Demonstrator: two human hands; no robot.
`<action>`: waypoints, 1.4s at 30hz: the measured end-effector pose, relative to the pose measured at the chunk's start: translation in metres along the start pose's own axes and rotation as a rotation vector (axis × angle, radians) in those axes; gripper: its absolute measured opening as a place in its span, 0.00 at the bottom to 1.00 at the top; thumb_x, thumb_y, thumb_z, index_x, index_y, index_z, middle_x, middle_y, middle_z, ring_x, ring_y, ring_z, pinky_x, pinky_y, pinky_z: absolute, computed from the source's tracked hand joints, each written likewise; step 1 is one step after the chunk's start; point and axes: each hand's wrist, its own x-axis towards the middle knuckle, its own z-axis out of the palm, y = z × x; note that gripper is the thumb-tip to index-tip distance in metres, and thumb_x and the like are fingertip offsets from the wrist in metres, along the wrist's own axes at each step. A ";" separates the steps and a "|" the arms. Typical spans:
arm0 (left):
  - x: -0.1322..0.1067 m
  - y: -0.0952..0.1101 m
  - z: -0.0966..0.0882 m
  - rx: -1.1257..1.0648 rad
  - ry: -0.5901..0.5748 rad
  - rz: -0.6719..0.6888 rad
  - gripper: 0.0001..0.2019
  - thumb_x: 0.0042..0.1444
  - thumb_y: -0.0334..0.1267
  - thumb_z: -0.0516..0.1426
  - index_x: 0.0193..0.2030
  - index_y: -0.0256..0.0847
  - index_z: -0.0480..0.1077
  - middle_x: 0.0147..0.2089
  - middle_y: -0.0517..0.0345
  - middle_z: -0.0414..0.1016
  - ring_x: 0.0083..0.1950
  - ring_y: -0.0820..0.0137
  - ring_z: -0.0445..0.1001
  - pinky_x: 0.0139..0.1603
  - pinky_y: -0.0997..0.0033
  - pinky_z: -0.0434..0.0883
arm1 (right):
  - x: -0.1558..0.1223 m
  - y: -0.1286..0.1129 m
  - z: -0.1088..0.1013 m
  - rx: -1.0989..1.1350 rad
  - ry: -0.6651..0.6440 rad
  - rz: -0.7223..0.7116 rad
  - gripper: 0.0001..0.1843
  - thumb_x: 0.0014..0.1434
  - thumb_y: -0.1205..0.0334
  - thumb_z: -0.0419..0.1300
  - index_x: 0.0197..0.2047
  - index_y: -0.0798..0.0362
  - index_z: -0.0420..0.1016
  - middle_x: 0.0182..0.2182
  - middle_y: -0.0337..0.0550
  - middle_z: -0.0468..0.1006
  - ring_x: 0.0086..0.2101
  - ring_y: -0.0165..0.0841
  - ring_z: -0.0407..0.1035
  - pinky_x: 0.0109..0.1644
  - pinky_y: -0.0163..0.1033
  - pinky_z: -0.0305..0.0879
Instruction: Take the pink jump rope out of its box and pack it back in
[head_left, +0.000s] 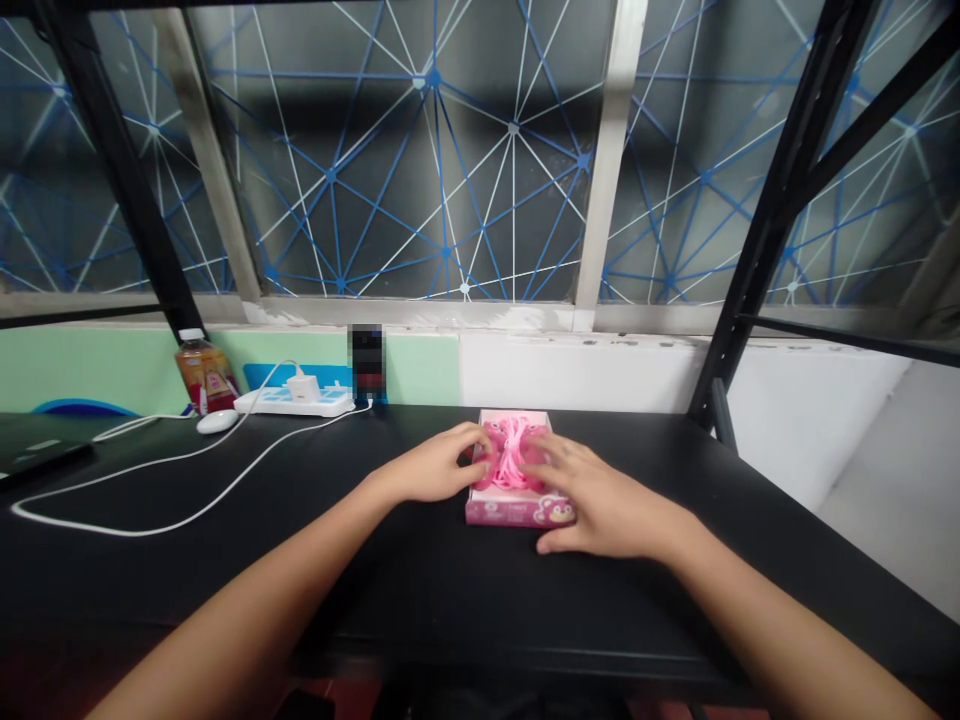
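Note:
A shallow pink box (504, 513) with a cartoon bear on its front side lies on the desk in front of me. Inside it sits a bundle of pink cord (511, 450), with a rounded pink piece on either side. My left hand (442, 462) comes in from the left, thumb and fingers curled around the left rounded piece (484, 480). Over the right side of the box is my right hand (592, 495), its fingers spread above the right piece and its thumb low by the front corner. The right fingers partly hide the box's right edge.
The black desk (420, 590) backs onto a windowed wall. At the back left stand a bottle (206, 375), a white power strip (296, 402) with a charger (303, 389), and a blurred dark upright object (367, 362). A white cable (135, 533) loops across the left. Black metal posts (757, 230) flank the desk.

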 end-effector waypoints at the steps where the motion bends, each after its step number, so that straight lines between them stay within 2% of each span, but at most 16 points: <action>1: 0.000 0.000 0.000 0.009 0.002 0.002 0.09 0.60 0.41 0.55 0.44 0.42 0.70 0.56 0.53 0.69 0.49 0.66 0.71 0.51 0.65 0.69 | 0.001 -0.008 -0.001 0.006 -0.017 -0.054 0.33 0.54 0.45 0.66 0.61 0.46 0.70 0.65 0.50 0.61 0.64 0.50 0.52 0.66 0.57 0.49; 3: 0.000 0.000 0.001 0.036 0.018 0.006 0.09 0.59 0.41 0.56 0.44 0.43 0.71 0.56 0.53 0.70 0.49 0.66 0.72 0.49 0.68 0.70 | 0.003 -0.023 0.000 0.077 -0.095 -0.150 0.15 0.63 0.57 0.57 0.51 0.45 0.77 0.55 0.44 0.74 0.55 0.40 0.67 0.62 0.49 0.58; 5: 0.001 0.001 0.002 0.066 0.050 -0.008 0.09 0.59 0.42 0.56 0.44 0.44 0.72 0.54 0.54 0.73 0.46 0.67 0.73 0.46 0.69 0.70 | 0.006 -0.033 0.002 0.144 -0.167 -0.183 0.15 0.64 0.64 0.54 0.48 0.46 0.79 0.47 0.42 0.79 0.46 0.36 0.73 0.54 0.43 0.66; 8: 0.004 0.000 0.006 0.076 0.126 -0.077 0.11 0.58 0.45 0.57 0.43 0.45 0.74 0.49 0.56 0.76 0.40 0.68 0.75 0.42 0.70 0.69 | 0.005 -0.038 0.003 0.238 -0.202 -0.189 0.15 0.60 0.69 0.55 0.46 0.48 0.80 0.44 0.42 0.81 0.43 0.36 0.74 0.49 0.41 0.68; 11: 0.011 -0.008 0.011 0.005 0.169 -0.218 0.15 0.56 0.52 0.58 0.42 0.44 0.76 0.41 0.58 0.80 0.33 0.69 0.76 0.36 0.72 0.68 | 0.002 -0.039 -0.001 0.421 -0.274 -0.202 0.15 0.58 0.69 0.58 0.45 0.49 0.81 0.42 0.40 0.82 0.43 0.34 0.75 0.49 0.38 0.68; 16: 0.027 -0.035 0.016 0.041 0.272 -0.364 0.19 0.52 0.57 0.60 0.42 0.45 0.77 0.29 0.61 0.78 0.32 0.66 0.77 0.35 0.70 0.68 | -0.002 -0.043 -0.008 0.729 -0.556 -0.219 0.17 0.58 0.61 0.63 0.50 0.52 0.80 0.45 0.44 0.81 0.41 0.33 0.76 0.45 0.32 0.70; 19: 0.031 -0.045 0.015 0.084 0.258 -0.290 0.17 0.55 0.53 0.58 0.46 0.46 0.76 0.42 0.58 0.80 0.42 0.64 0.77 0.44 0.68 0.70 | -0.001 -0.040 -0.014 0.831 -0.597 -0.235 0.22 0.57 0.59 0.65 0.55 0.54 0.76 0.49 0.47 0.79 0.45 0.34 0.74 0.48 0.33 0.69; 21: 0.029 -0.044 0.012 0.126 0.257 -0.200 0.18 0.57 0.50 0.57 0.50 0.46 0.74 0.57 0.54 0.74 0.52 0.62 0.74 0.50 0.66 0.68 | 0.000 -0.033 -0.017 0.862 -0.517 -0.175 0.20 0.61 0.58 0.61 0.54 0.55 0.76 0.46 0.47 0.80 0.42 0.34 0.75 0.46 0.35 0.70; 23: 0.023 -0.034 0.006 0.194 0.284 -0.128 0.19 0.60 0.50 0.54 0.53 0.45 0.72 0.63 0.51 0.67 0.58 0.60 0.69 0.52 0.65 0.67 | 0.002 -0.022 -0.017 0.750 -0.286 -0.025 0.17 0.65 0.55 0.54 0.50 0.55 0.77 0.40 0.46 0.80 0.37 0.33 0.74 0.42 0.36 0.70; 24: 0.019 -0.027 0.002 0.223 0.301 -0.107 0.18 0.61 0.49 0.54 0.53 0.44 0.72 0.60 0.50 0.69 0.56 0.61 0.70 0.49 0.66 0.68 | 0.003 -0.015 -0.016 0.613 -0.133 0.071 0.17 0.66 0.53 0.53 0.48 0.54 0.77 0.38 0.45 0.79 0.35 0.33 0.74 0.40 0.38 0.69; 26: 0.010 -0.010 -0.004 0.243 0.222 -0.101 0.16 0.61 0.50 0.53 0.46 0.43 0.74 0.42 0.53 0.77 0.41 0.66 0.75 0.41 0.69 0.68 | 0.004 -0.002 -0.010 0.210 0.119 0.227 0.17 0.62 0.51 0.57 0.48 0.52 0.76 0.39 0.47 0.76 0.36 0.37 0.71 0.42 0.41 0.67; 28: 0.002 0.005 -0.006 0.190 0.023 -0.120 0.17 0.59 0.53 0.55 0.46 0.44 0.74 0.30 0.60 0.76 0.31 0.69 0.73 0.32 0.72 0.64 | 0.004 0.007 0.000 0.027 0.119 0.304 0.27 0.57 0.46 0.62 0.55 0.51 0.72 0.41 0.49 0.74 0.36 0.39 0.71 0.40 0.42 0.66; 30: -0.001 0.015 -0.005 0.177 -0.084 -0.141 0.20 0.55 0.55 0.59 0.48 0.44 0.73 0.28 0.61 0.75 0.28 0.69 0.72 0.28 0.73 0.61 | 0.005 0.013 0.008 0.038 0.077 0.320 0.31 0.54 0.45 0.64 0.57 0.51 0.70 0.42 0.49 0.73 0.36 0.39 0.70 0.40 0.42 0.66; 35: -0.002 0.017 0.003 0.140 -0.120 -0.185 0.21 0.57 0.56 0.56 0.47 0.43 0.74 0.26 0.60 0.75 0.25 0.70 0.72 0.26 0.74 0.60 | 0.008 0.017 0.015 0.169 0.100 0.337 0.17 0.56 0.49 0.63 0.45 0.50 0.77 0.37 0.44 0.73 0.35 0.35 0.69 0.40 0.40 0.65; 39: -0.003 0.014 0.002 0.068 -0.195 -0.277 0.22 0.60 0.56 0.53 0.51 0.42 0.70 0.25 0.62 0.76 0.19 0.72 0.71 0.26 0.75 0.62 | 0.007 0.017 0.009 0.271 0.059 0.355 0.17 0.60 0.49 0.59 0.46 0.52 0.76 0.36 0.44 0.76 0.31 0.33 0.69 0.36 0.38 0.63; 42: -0.003 0.014 0.000 0.099 -0.188 -0.250 0.21 0.59 0.55 0.54 0.50 0.42 0.70 0.28 0.61 0.77 0.22 0.72 0.72 0.27 0.74 0.62 | 0.006 0.016 0.005 0.230 0.050 0.335 0.17 0.61 0.50 0.58 0.46 0.52 0.76 0.38 0.45 0.77 0.33 0.34 0.69 0.36 0.38 0.62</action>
